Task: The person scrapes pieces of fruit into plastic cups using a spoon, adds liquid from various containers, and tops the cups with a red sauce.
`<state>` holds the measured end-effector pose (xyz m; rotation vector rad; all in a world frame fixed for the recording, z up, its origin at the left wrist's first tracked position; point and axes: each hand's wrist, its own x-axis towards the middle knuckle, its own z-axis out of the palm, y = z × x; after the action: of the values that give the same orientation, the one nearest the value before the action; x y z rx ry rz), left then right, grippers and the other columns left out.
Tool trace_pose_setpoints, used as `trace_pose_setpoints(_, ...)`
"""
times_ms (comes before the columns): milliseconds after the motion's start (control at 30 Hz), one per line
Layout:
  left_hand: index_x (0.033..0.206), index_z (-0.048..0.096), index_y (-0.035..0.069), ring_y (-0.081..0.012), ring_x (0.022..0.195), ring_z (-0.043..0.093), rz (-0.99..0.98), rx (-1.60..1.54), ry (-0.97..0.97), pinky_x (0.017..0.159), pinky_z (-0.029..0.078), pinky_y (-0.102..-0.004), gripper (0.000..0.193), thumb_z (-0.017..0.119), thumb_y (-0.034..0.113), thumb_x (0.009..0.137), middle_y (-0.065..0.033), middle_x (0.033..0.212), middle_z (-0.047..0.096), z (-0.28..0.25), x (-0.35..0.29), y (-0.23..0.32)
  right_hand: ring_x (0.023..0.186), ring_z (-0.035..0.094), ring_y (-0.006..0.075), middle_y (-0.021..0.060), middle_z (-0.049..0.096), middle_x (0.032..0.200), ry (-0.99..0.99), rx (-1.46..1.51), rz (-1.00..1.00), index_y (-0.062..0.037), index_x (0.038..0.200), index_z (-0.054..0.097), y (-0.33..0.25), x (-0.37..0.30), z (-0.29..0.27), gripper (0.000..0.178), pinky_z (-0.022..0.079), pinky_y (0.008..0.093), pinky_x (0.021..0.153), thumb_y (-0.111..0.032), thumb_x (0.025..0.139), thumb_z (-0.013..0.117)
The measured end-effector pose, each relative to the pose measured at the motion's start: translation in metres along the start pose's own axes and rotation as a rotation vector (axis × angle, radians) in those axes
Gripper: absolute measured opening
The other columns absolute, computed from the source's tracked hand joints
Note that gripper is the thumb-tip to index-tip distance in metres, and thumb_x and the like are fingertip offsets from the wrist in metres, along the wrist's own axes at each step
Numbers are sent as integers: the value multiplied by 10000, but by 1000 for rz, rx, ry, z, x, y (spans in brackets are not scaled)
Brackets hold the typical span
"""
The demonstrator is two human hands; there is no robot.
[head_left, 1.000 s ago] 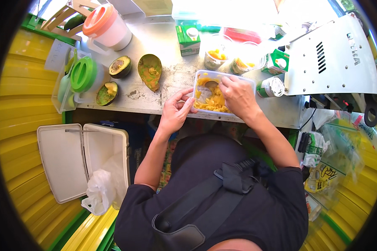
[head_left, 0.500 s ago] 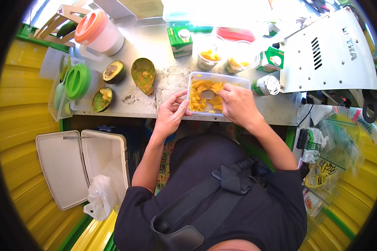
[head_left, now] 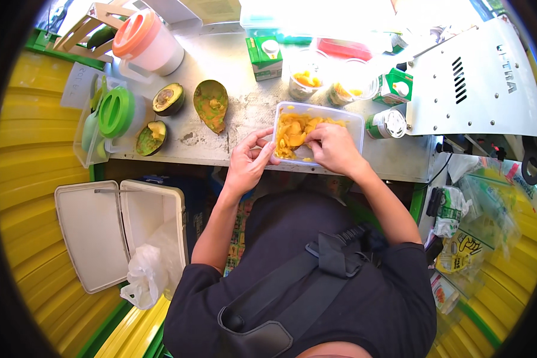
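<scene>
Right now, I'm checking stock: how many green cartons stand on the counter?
2: one green carton left of the clear cups, a second green carton to their right; more may be hidden.

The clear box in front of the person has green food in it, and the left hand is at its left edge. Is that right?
Not quite: the head view shows that the food in the clear box is yellow-orange, not green. The left hand is at its left edge, as you said.
</scene>
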<state>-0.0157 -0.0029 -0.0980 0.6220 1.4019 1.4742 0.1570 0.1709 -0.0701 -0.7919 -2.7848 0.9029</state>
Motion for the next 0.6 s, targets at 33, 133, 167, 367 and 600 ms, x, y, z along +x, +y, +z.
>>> trace_pose_setpoints(33, 1411, 567, -24, -99, 780, 696, -3, -12, 2, 723, 574, -235, 382, 620, 78, 1046, -18, 934, 655, -1, 0, -1, 897, 691, 364, 165, 728, 899, -22, 83, 11, -41, 875, 790, 3, 0, 0, 165, 554, 443, 831, -79, 839, 634)
trace_pose_setpoints(133, 1412, 566, -24, -98, 781, 693, -5, -18, -2, 728, 579, -239, 383, 620, 78, 1046, -18, 932, 654, -1, 0, 0, 865, 703, 322, 134, 732, 905, -56, 295, 22, -35, 912, 792, 9, -8, -12, 136, 555, 402, 796, -63, 854, 673)
trace_pose_setpoints(167, 1412, 566, -24, -98, 781, 693, -5, -20, 0, 728, 579, -239, 383, 620, 78, 1046, -18, 932, 654, -1, 0, 0, 865, 703, 322, 134, 732, 905, -58, 294, 21, -35, 912, 792, 8, -11, -19, 136, 555, 402, 796, -63, 854, 673)
trace_pose_setpoints(367, 1411, 573, -14, -109, 781, 701, 2, -18, -8, 733, 585, -244, 383, 624, 78, 1043, -24, 941, 653, -1, 0, 2, 812, 661, 153, 75, 701, 865, -83, 502, 139, -7, 987, 790, -1, -29, -55, 118, 525, 311, 749, -25, 882, 738)
trace_pose_setpoints(600, 1416, 573, -9, -118, 793, 714, -1, 8, -7, 730, 578, -242, 392, 631, 90, 1041, -24, 948, 652, -2, 0, 0, 783, 663, 158, 85, 698, 859, 53, 403, 165, 1, 977, 787, -1, -40, -62, 118, 525, 294, 689, -14, 876, 728)
